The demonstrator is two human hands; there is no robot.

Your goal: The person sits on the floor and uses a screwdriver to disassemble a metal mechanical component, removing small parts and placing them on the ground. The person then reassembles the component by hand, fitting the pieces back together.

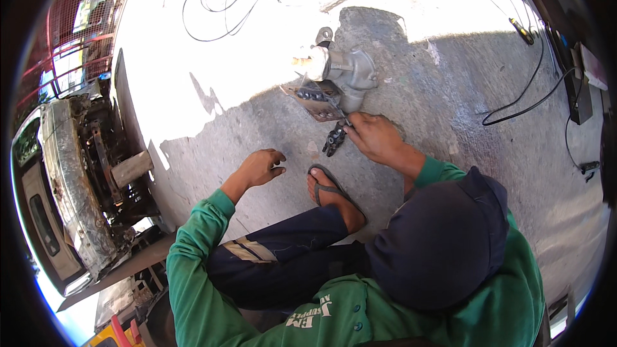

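My right hand (376, 138) is closed, thumb and fingers pinched at the near right corner of a rusty metal plate (324, 114). What lies in the pinch is small and mostly hidden. Just below the plate, beside my right fingertips, is a black, jagged metal piece (334, 139). The plate leans against a grey cast-metal housing (357, 69) with a round flanged end, standing on the concrete. Dark round parts (312, 94) show along the plate's upper side. My left hand (260, 167) hangs apart from these, fingers loosely bent and holding nothing.
My sandaled foot (331, 189) rests below the plate. Black cables (225, 29) loop over the sunlit floor. To the right are another cable (533, 104), a yellow-and-black screwdriver (521, 31) and a long dark metal beam (565, 58). A worn vehicle body part (74, 180) stands at left.
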